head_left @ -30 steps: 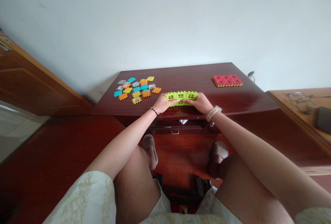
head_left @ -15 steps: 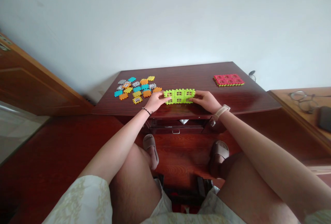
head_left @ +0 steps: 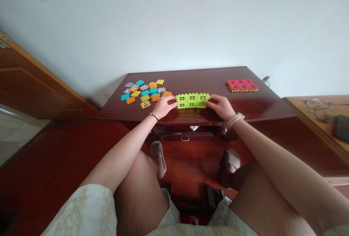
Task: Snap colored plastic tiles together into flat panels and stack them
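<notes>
A lime-green panel of interlocking window tiles [head_left: 192, 101] is held up between my hands, tilted toward me above the front part of the table. My left hand [head_left: 164, 106] pinches its left edge between thumb and fingers. At the opposite edge, my right hand [head_left: 221, 106] grips it the same way. Left of the panel lie several loose interlocking tiles [head_left: 145, 93] in orange, yellow, turquoise and grey, some with window grids. A red panel stacked on a green one [head_left: 242, 85] lies flat at the right.
The dark red-brown table [head_left: 196, 80] stands against a white wall. To its right, a wooden surface [head_left: 302, 101] carries eyeglasses [head_left: 317, 103] and a dark object [head_left: 342, 127]. A wooden door [head_left: 35, 83] is at the left. My sandalled feet are on the floor below.
The lime-green panel has shifted slightly right, with both hands still on its ends. My right fingertips now sit closer to its outer edge. The loose tiles lie as before.
</notes>
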Demonstrator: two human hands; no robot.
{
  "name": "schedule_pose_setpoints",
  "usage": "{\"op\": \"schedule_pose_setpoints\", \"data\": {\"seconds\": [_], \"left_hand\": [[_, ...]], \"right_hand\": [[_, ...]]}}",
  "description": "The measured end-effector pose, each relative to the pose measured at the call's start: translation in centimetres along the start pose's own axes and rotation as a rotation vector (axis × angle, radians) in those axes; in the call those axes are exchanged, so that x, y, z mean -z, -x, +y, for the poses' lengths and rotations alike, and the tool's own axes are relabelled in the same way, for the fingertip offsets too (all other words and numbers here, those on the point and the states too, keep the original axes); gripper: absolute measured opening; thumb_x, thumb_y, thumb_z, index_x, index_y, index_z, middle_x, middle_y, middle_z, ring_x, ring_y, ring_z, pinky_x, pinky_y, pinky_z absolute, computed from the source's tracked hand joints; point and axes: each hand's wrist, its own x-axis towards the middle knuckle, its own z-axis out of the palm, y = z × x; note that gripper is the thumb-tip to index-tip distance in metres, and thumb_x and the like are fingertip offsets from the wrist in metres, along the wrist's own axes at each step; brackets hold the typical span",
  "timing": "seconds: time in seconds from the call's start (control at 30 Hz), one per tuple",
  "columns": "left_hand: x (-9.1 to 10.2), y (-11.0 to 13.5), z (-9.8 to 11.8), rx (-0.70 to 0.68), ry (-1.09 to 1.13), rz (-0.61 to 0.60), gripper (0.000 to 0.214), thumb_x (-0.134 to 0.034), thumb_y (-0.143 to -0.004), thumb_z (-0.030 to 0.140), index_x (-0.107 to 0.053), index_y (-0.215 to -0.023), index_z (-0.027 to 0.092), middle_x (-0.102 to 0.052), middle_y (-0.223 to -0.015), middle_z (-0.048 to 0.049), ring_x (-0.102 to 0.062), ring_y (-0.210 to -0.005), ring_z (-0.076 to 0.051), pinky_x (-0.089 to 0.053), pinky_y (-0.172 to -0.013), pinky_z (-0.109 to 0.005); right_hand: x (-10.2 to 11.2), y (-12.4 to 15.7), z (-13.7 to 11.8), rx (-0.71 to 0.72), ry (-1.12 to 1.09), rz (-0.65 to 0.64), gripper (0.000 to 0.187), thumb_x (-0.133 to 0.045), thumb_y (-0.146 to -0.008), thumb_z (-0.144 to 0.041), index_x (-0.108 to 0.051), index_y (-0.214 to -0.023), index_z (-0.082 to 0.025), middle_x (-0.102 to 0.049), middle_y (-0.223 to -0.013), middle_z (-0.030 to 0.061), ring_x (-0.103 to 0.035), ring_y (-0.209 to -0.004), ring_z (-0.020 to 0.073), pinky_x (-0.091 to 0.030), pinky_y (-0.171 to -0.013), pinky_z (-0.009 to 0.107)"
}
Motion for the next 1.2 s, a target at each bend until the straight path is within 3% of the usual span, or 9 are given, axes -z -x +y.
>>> {"op": "schedule_pose_setpoints", "data": {"seconds": [0.27,0.67,0.83,1.03,1.2], "left_hand": [[-0.1,0.0,1.0,-0.038,-0.088,0.014,0.034,-0.075,-0.093,0.052,-0.070,-0.084,0.019,-0.078,-0.091,-0.0062,-0.070,-0.082,-0.020,-0.056,-0.080,-0.032],[-0.7,-0.2,0.8,0.033,0.000,0.019,0.032,-0.078,-0.087,0.051,-0.066,-0.085,0.021,-0.077,-0.087,-0.0046,-0.072,-0.081,-0.021,-0.057,-0.081,-0.032],[-1.0,-0.4,0.3,0.068,0.073,0.011,0.036,-0.081,-0.085,0.053,-0.069,-0.088,0.020,-0.080,-0.093,-0.0064,-0.075,-0.087,-0.023,-0.060,-0.084,-0.034],[-1.7,-0.3,0.4,0.035,0.018,-0.068,0.043,-0.082,-0.086,0.061,-0.081,-0.092,0.018,-0.085,-0.104,-0.0112,-0.079,-0.104,-0.030,-0.059,-0.100,-0.043],[-1.8,-0.5,0.7,0.076,0.051,-0.072,0.044,-0.088,-0.082,0.060,-0.083,-0.093,0.018,-0.086,-0.103,-0.0114,-0.080,-0.100,-0.031,-0.061,-0.098,-0.043]], "right_hand": [[0.0,0.0,0.1,-0.012,-0.003,-0.002,0.055,-0.078,-0.085,-0.077,-0.073,-0.080,-0.022,-0.075,-0.079,0.0067,-0.066,-0.078,0.0245,-0.053,-0.074,0.036],[0.0,-0.3,0.2,-0.034,-0.101,-0.024,0.065,-0.081,-0.077,-0.086,-0.075,-0.079,-0.022,-0.077,-0.082,0.0075,-0.067,-0.079,0.0253,-0.057,-0.080,0.039],[-0.1,-0.2,0.3,-0.044,-0.102,-0.039,0.062,-0.081,-0.080,-0.084,-0.074,-0.080,-0.021,-0.076,-0.081,0.0063,-0.066,-0.078,0.0236,-0.055,-0.078,0.037],[-0.3,-0.4,0.7,-0.017,-0.075,-0.071,0.062,-0.077,-0.084,-0.083,-0.076,-0.084,-0.021,-0.074,-0.080,0.0039,-0.062,-0.075,0.0222,-0.050,-0.075,0.036],[-0.3,-0.4,0.8,0.001,-0.051,-0.075,0.060,-0.077,-0.085,-0.082,-0.073,-0.080,-0.022,-0.072,-0.077,0.0030,-0.060,-0.074,0.0219,-0.049,-0.074,0.036]]}}
